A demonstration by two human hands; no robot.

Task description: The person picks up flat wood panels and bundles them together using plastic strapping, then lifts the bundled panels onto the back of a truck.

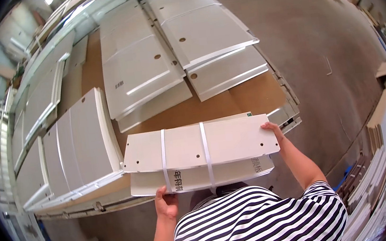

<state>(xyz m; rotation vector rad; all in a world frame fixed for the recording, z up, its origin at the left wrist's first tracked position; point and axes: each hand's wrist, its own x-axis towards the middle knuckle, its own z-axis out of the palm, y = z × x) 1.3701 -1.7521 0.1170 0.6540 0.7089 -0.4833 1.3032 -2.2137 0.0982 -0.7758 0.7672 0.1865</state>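
Note:
In front of my body is a bundle of long off-white panels (233, 137), bound by two white straps (205, 152). Its upper face shows several small dark holes, and dark print marks the lower panel. My left hand (166, 205) is closed on the bundle's near edge, towards its left end, the fingers partly hidden beneath. At the far right corner my right hand (272, 129) grips the end of the same bundle. Just beyond it lies a brown board surface (247, 96), which carries stacks of similar panels.
Stacked grey-white panels (206, 28) with round holes cover the far part of the platform. More strapped panels (85, 137) lie to the left. A platform edge rail (99, 207) runs along the near left side. Long boards (377, 190) are piled on the floor at right.

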